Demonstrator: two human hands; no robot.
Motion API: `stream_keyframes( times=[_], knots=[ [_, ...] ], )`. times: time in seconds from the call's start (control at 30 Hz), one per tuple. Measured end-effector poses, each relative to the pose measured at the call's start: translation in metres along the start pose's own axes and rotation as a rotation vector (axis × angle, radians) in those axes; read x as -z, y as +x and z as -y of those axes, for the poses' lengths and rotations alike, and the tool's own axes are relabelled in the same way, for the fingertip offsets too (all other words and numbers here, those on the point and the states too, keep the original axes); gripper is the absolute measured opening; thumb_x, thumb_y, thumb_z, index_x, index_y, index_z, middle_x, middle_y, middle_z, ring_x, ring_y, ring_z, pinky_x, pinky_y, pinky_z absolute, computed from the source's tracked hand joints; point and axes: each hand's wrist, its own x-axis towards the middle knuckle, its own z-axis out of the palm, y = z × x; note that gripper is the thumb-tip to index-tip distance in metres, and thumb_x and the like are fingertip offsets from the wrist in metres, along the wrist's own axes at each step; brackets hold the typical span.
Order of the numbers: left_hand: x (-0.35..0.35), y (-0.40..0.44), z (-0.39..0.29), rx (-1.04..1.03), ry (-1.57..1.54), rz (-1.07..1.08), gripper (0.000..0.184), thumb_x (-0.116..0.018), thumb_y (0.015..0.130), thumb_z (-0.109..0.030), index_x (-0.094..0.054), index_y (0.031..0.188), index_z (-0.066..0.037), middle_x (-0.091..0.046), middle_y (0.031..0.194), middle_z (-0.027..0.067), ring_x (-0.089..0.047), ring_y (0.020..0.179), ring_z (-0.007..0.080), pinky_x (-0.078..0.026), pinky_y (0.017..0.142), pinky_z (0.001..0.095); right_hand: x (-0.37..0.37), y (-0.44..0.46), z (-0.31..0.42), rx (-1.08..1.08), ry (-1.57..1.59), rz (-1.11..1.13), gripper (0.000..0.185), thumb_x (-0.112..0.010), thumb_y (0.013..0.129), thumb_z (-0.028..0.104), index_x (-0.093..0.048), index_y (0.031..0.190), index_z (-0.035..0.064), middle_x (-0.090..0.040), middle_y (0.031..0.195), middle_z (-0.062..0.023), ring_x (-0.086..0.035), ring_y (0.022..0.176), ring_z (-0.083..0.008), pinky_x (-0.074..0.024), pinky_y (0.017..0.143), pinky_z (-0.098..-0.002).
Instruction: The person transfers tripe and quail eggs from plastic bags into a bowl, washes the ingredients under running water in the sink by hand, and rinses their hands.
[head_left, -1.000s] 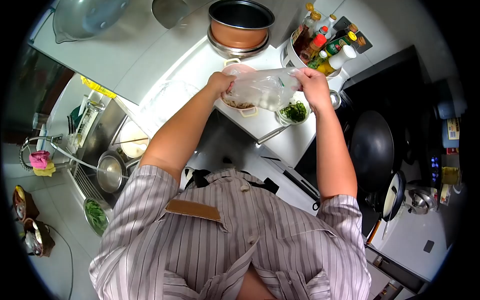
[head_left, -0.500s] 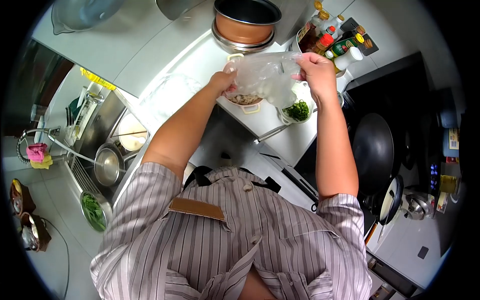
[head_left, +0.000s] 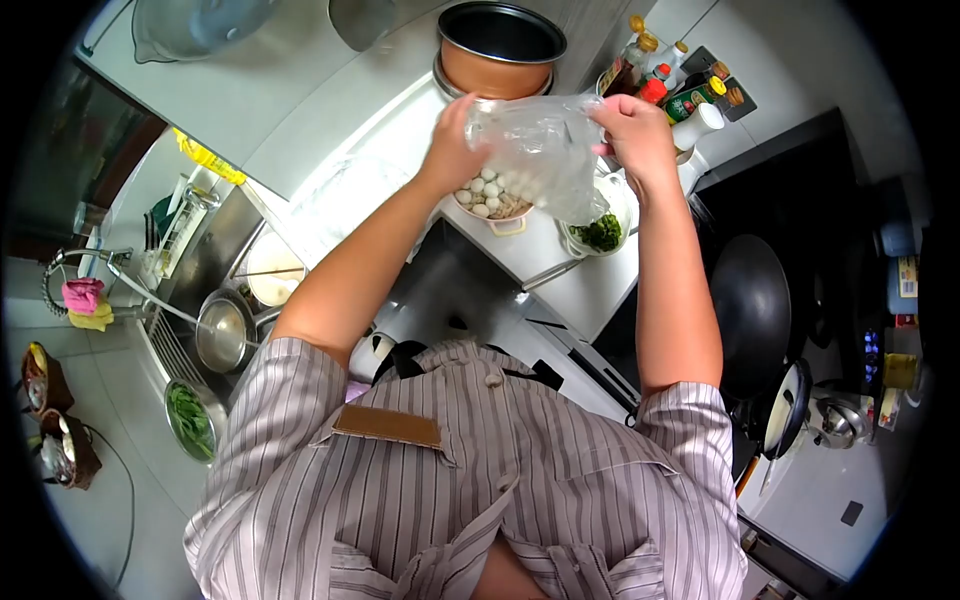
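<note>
A clear plastic bag (head_left: 548,140) hangs between my hands above the counter. My right hand (head_left: 636,132) pinches its upper right corner. My left hand (head_left: 452,150), slightly blurred, grips the bag's left edge, its fingertips partly hidden. Below the bag stands a small pot (head_left: 508,227) with cream handles. Several round white balls (head_left: 487,190), which look like small peeled eggs, lie in it on top of pale brownish pieces. More white shapes show through the lower part of the bag. Right of the pot, a white bowl (head_left: 627,222) holds chopped greens (head_left: 600,234).
A knife (head_left: 551,274) lies at the counter edge. Behind are an orange-brown pot (head_left: 497,72) and several sauce bottles (head_left: 690,100). A black wok (head_left: 750,300) sits on the right. Left are a transparent bowl (head_left: 345,200), a sink with a metal pan (head_left: 226,330) and greens (head_left: 190,420).
White balls have dropped from the bag into the small pot. My left hand has risen with the bag's left side, and the bag looks emptier. My right hand keeps its pinch.
</note>
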Motion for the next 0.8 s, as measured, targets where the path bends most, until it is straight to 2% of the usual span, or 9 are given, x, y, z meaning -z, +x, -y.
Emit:
stream_keyframes(
  times=[0.03, 0.13, 0.23, 0.27, 0.37, 0.4, 0.63, 0.7, 0.8],
  knots=[
    [0.004, 0.003, -0.018, -0.271, 0.061, 0.044, 0.074, -0.071, 0.078, -0.028, -0.037, 0.141, -0.006, -0.034, 0.146, 0.023, -0.038, 0.132, 0.0373, -0.04, 0.104, 0.0389, -0.006, 0.002, 0.005, 0.024, -0.036, 0.005, 0.012, -0.066, 0.086, 0.013, -0.065, 0.078, 0.0046, -0.052, 0.065, 0.0041, -0.049, 0.057, -0.0051, -0.0512, 0.054, -0.0241],
    [-0.012, 0.008, -0.053, -0.356, -0.006, 0.152, 0.059, -0.073, 0.078, -0.029, -0.053, 0.13, -0.008, -0.052, 0.132, 0.0223, -0.052, 0.12, 0.0332, -0.046, 0.095, 0.0377, -0.037, 0.011, 0.007, 0.045, -0.103, 0.121, 0.011, -0.07, 0.084, 0.014, -0.067, 0.082, 0.0035, -0.058, 0.07, 0.0026, -0.054, 0.061, -0.0062, -0.0505, 0.054, -0.0244],
    [-0.023, 0.023, -0.059, 0.148, -0.055, 0.244, 0.044, -0.074, 0.077, -0.032, -0.066, 0.107, -0.001, -0.068, 0.106, 0.0188, -0.065, 0.099, 0.0272, -0.051, 0.082, 0.0371, -0.05, 0.015, -0.007, 0.058, -0.069, 0.249, 0.021, -0.075, 0.081, 0.019, -0.069, 0.087, 0.0, -0.064, 0.075, -0.0011, -0.058, 0.066, -0.0087, -0.0509, 0.06, -0.025],
    [-0.025, 0.023, -0.052, 0.117, -0.198, 0.134, 0.036, -0.074, 0.078, -0.033, -0.071, 0.088, 0.002, -0.072, 0.081, 0.0136, -0.069, 0.079, 0.024, -0.051, 0.073, 0.0369, -0.043, 0.012, -0.01, 0.176, -0.436, 0.189, 0.049, -0.079, 0.077, 0.026, -0.063, 0.112, -0.0042, -0.067, 0.088, -0.0085, -0.063, 0.078, -0.0149, -0.0521, 0.072, -0.0273],
    [-0.01, 0.025, -0.052, 0.348, -0.262, 0.033, 0.021, -0.07, 0.084, -0.024, -0.073, 0.078, -0.005, -0.069, 0.071, 0.0075, -0.064, 0.068, 0.0152, -0.05, 0.067, 0.03, -0.046, 0.005, -0.096, 0.557, -0.802, -0.19, 0.079, -0.084, 0.067, 0.035, -0.051, 0.13, 0.0012, -0.066, 0.103, -0.0195, -0.065, 0.096, -0.0288, -0.0501, 0.087, -0.0331],
    [-0.002, 0.022, -0.055, 0.363, -0.384, 0.055, 0.021, -0.068, 0.088, -0.024, -0.073, 0.086, -0.003, -0.07, 0.076, 0.0058, -0.061, 0.069, 0.012, -0.049, 0.066, 0.0281, -0.041, -0.007, -0.078, 0.304, -0.644, 0.154, 0.104, -0.085, 0.065, 0.037, -0.028, 0.146, 0.0048, -0.061, 0.119, -0.0222, -0.062, 0.107, -0.0305, -0.0461, 0.096, -0.0328],
    [0.015, 0.031, -0.049, 0.326, -0.731, -0.043, 0.027, -0.064, 0.093, -0.022, -0.065, 0.108, 0.0, -0.068, 0.092, 0.0065, -0.062, 0.081, 0.0148, -0.049, 0.076, 0.0305, -0.061, 0.006, -0.124, 0.013, -0.346, -0.006, 0.027, -0.071, 0.081, 0.022, -0.069, 0.101, 0.0039, -0.069, 0.084, -0.0153, -0.067, 0.079, -0.0265, -0.0507, 0.074, -0.0349],
    [0.024, 0.03, -0.045, 0.294, -0.793, -0.091, 0.027, -0.064, 0.093, -0.022, -0.063, 0.109, -0.001, -0.067, 0.095, 0.0066, -0.062, 0.086, 0.0148, -0.049, 0.079, 0.0311, -0.069, 0.004, -0.117, 0.155, -0.361, -0.154, 0.015, -0.067, 0.084, 0.017, -0.071, 0.088, 0.0034, -0.068, 0.075, -0.0136, -0.066, 0.07, -0.0234, -0.05, 0.068, -0.0354],
    [0.03, 0.025, -0.043, 0.307, -0.873, -0.138, 0.029, -0.064, 0.093, -0.024, -0.062, 0.111, -0.002, -0.066, 0.104, 0.0085, -0.061, 0.093, 0.016, -0.048, 0.082, 0.0313, -0.07, 0.006, -0.102, 0.117, -0.243, -0.163, 0.016, -0.066, 0.085, 0.017, -0.07, 0.091, 0.0027, -0.067, 0.071, -0.0128, -0.065, 0.064, -0.0222, -0.05, 0.065, -0.0337]
  ],
)
